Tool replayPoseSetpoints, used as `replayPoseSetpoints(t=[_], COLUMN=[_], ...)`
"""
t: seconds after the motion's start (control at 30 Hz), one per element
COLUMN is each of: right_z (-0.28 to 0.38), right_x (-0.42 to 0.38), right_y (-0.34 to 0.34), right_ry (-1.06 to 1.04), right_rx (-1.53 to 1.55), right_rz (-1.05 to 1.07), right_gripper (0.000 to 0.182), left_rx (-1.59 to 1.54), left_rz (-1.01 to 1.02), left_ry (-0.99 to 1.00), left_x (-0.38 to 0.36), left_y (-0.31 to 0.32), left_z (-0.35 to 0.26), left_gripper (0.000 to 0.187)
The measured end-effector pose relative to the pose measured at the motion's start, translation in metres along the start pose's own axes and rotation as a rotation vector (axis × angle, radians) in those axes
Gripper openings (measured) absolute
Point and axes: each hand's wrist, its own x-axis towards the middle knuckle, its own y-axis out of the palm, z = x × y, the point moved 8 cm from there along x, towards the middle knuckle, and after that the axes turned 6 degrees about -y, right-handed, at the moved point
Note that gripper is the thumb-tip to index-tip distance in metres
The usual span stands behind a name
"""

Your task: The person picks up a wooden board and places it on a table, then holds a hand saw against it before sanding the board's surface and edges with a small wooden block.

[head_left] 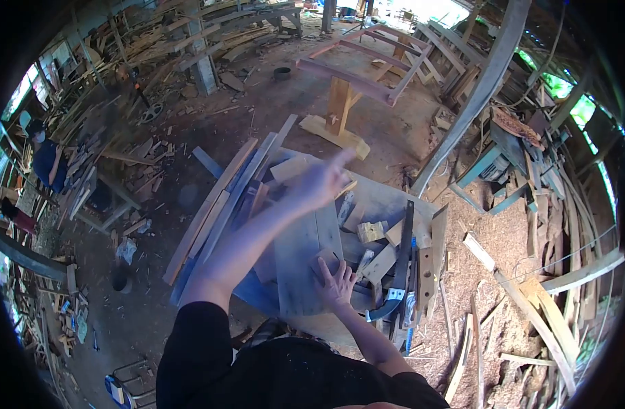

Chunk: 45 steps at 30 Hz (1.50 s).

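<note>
My left hand (pixel 324 183) is raised over the far part of the workbench (pixel 299 238). It is a little blurred, with a finger stretched out towards the far right and nothing visibly held. Lower down, my right hand (pixel 338 283) has its fingers on a small brown wooden block (pixel 325 262) on the bench top. Just right of it lie several wood offcuts (pixel 380 263), among them a pale yellowish block (pixel 372 232). A long dark blade-like tool (pixel 404 245) with a curved end runs along the bench's right side.
Long boards (pixel 213 208) lie along the bench's left side. Beyond it stands a wooden frame (pixel 346 80) on a post. A slanting pole (pixel 472 102) rises at right, above shavings (pixel 489 255) and loose timber. Another person (pixel 48 160) is at far left.
</note>
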Motion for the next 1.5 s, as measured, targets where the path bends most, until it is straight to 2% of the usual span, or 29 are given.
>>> replayPoseSetpoints(t=[0.07, 0.1, 0.13, 0.17, 0.23, 0.3, 0.33, 0.4, 0.43, 0.47, 0.5, 0.57, 0.6, 0.63, 0.7, 0.73, 0.8, 0.83, 1.27, 1.37, 1.43, 1.5], right_z=[0.001, 0.0, -0.002, -0.003, -0.003, -0.004, -0.003, -0.003, -0.004, -0.003, -0.002, -0.005, -0.004, -0.003, -0.003, -0.003, -0.001, -0.003, -0.004, -0.004, -0.004, -0.005], right_x=[-0.003, -0.003, -0.002, -0.001, -0.002, -0.003, -0.002, -0.001, -0.002, 0.002, 0.0, 0.001, -0.003, -0.001, -0.001, -0.002, -0.001, -0.001, -0.002, -0.001, -0.002, -0.003], right_y=[0.001, 0.003, 0.004, 0.005, 0.004, 0.004, 0.004, 0.004, 0.004, 0.005, 0.005, 0.003, 0.003, 0.004, 0.005, 0.005, 0.006, 0.005, 0.008, 0.008, 0.008, 0.011], right_ry=[-0.007, 0.0, 0.01, 0.01, 0.002, 0.004, 0.004, 0.023, 0.041, 0.031, 0.027, 0.012, 0.003, -0.006, -0.007, -0.003, -0.017, -0.012, -0.019, -0.015, -0.018, -0.021], right_rx=[0.001, 0.0, -0.001, 0.003, 0.014, 0.021, 0.024, 0.046, 0.065, 0.067, 0.055, 0.033, 0.011, -0.006, 0.012, 0.024, 0.017, 0.002, -0.027, -0.016, -0.007, -0.011], right_rz=[-0.005, -0.002, -0.002, -0.001, -0.018, -0.01, -0.013, -0.003, 0.009, 0.01, -0.001, -0.027, -0.041, -0.056, -0.053, -0.051, -0.05, -0.052, -0.04, -0.025, -0.031, -0.034], right_gripper=[0.069, 0.069, 0.069, 0.069, 0.069, 0.069, 0.069, 0.069, 0.068, 0.068, 0.068, 0.068, 0.07, 0.072, 0.071, 0.071, 0.072, 0.072, 0.073, 0.073, 0.074, 0.074], left_rx=[0.38, 0.522, 0.523, 0.502, 0.478, 0.281, 0.284, -0.039, -0.045, -0.042, -0.097, -0.02, 0.12, 0.124, 0.389, 0.388, 0.439, 0.498, 0.632, 0.693, 0.332, 0.074], left_rz=[0.416, 0.527, 0.522, 0.336, 0.165, 0.208, 0.208, -0.008, -0.124, -0.133, 0.097, 0.387, 0.448, 0.439, 0.111, 0.104, 0.327, 0.348, 0.454, 0.33, 0.755, 0.594], left_ry=[-0.233, -0.31, -0.312, -0.274, -0.239, -0.481, -0.482, -0.444, -0.419, -0.424, -0.601, -0.797, -0.832, -0.831, -0.808, -0.823, -0.899, -0.821, -0.815, -0.753, -0.731, -0.664], left_x=[-0.013, -0.02, -0.023, -0.022, -0.025, -0.021, -0.019, -0.015, -0.019, -0.023, -0.037, -0.075, -0.101, -0.107, -0.119, -0.131, -0.155, -0.162, -0.157, -0.147, -0.13, -0.102], left_y=[0.053, 0.077, 0.095, 0.102, 0.091, 0.077, 0.07, 0.046, 0.029, 0.029, 0.057, 0.078, 0.082, 0.088, 0.074, 0.078, 0.093, 0.097, 0.114, 0.114, 0.15, 0.142], left_z=[0.024, 0.055, 0.08, 0.102, 0.096, 0.112, 0.112, 0.11, 0.103, 0.122, 0.172, 0.197, 0.191, 0.197, 0.213, 0.215, 0.22, 0.209, 0.212, 0.219, 0.211, 0.129], left_gripper=[0.08, 0.09, 0.09, 0.094, 0.098, 0.097, 0.097, 0.095, 0.093, 0.093, 0.09, 0.082, 0.077, 0.077, 0.09, 0.09, 0.089, 0.091, 0.103, 0.1, 0.091, 0.087])
